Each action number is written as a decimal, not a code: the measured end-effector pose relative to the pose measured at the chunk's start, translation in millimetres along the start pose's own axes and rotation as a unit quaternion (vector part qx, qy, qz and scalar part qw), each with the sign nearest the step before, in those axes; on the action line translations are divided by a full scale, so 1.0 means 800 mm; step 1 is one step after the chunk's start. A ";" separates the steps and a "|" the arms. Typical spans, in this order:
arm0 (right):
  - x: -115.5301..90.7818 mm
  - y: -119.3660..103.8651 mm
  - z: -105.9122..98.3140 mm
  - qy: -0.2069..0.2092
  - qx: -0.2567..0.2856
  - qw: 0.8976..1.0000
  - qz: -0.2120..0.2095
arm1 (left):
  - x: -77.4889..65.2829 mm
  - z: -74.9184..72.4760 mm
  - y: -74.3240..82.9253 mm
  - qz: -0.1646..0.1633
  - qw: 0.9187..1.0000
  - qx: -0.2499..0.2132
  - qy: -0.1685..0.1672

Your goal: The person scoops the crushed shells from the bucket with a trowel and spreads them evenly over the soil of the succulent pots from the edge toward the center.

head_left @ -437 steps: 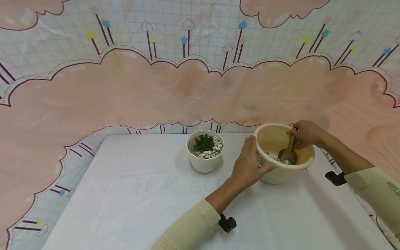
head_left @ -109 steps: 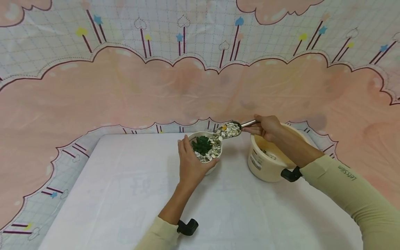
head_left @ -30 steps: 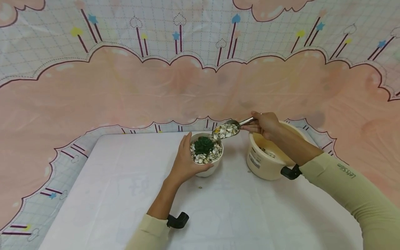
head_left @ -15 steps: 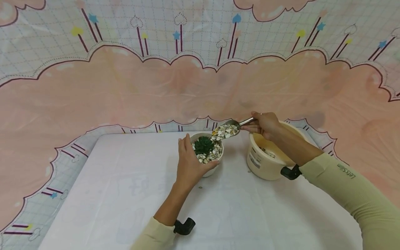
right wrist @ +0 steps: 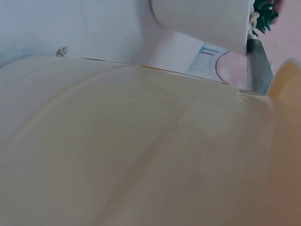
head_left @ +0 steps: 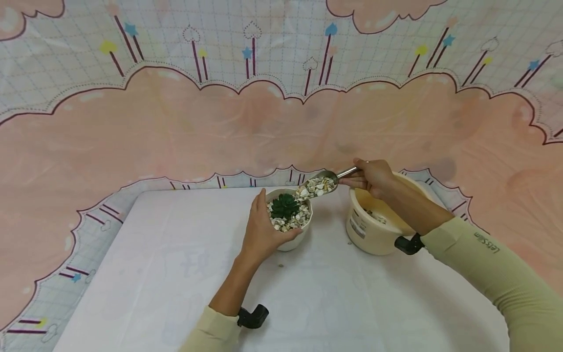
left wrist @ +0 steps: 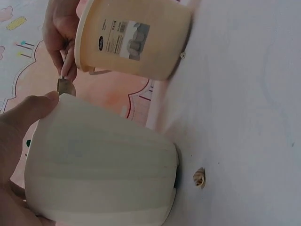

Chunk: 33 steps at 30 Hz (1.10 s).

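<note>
A white flowerpot [head_left: 290, 242] holds a green succulent [head_left: 284, 206] ringed by pale stone chips. My left hand [head_left: 263, 232] grips the pot from the left, thumb on the near side of the rim and fingers along the far side. The right hand [head_left: 374, 176] holds a metal scoop [head_left: 347, 172] by its handle. Chips heap the scoop's bowl, and its lip is right at the pot's right rim. In the left wrist view the pot's smooth wall [left wrist: 103, 160] fills the lower left; most of the scoop is hidden behind it.
A cream bucket [head_left: 371, 237] with some chips inside stands right of the pot, under the right forearm. Its wall [right wrist: 141, 155] fills most of the right wrist view. A small striped shell [left wrist: 199, 177] lies on the white table [head_left: 176, 293], another bit [left wrist: 183, 55] by the bucket.
Much earlier, the left hand held the bucket while the scoop was inside it. Now the left hand holds the pot, the loaded scoop is at its rim, and chips cover more around the succulent.
</note>
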State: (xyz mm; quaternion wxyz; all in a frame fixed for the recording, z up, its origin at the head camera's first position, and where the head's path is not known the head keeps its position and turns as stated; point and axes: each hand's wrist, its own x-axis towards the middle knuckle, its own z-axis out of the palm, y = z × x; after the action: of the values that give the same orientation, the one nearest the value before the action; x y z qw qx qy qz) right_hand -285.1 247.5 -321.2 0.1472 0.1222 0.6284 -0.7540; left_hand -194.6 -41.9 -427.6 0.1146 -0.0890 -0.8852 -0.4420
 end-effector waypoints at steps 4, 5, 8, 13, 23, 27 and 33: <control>-0.001 0.001 0.000 0.001 0.000 1.000 -0.002 | 0.003 -0.008 -0.005 0.006 1.000 -0.012 -0.024; -0.001 0.001 0.000 0.001 0.000 1.000 -0.003 | 0.003 -0.010 -0.007 0.009 0.999 -0.017 -0.031; -0.002 0.001 0.000 0.004 -0.002 1.000 -0.002 | 0.004 -0.016 -0.011 0.014 0.998 -0.029 -0.051; -0.003 0.002 0.001 0.007 0.001 1.000 -0.002 | 0.003 -0.021 -0.011 0.011 0.997 -0.038 -0.062; -0.004 0.002 0.001 -0.001 0.004 1.000 -0.010 | -0.015 0.007 0.012 -0.035 0.999 0.010 0.037; -0.005 0.002 0.002 -0.002 0.004 1.000 -0.008 | -0.017 0.015 0.014 -0.033 0.998 0.031 0.049; -0.006 0.002 0.003 0.000 -0.003 1.000 -0.005 | -0.012 0.010 0.005 -0.015 0.999 0.027 0.031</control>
State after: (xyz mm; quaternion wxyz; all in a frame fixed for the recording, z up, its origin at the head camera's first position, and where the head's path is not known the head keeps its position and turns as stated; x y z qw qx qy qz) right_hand -279.9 245.4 -320.1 0.1438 0.1186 0.6315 -0.7526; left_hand -185.1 -33.5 -432.3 0.1376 -0.0592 -0.8941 -0.4221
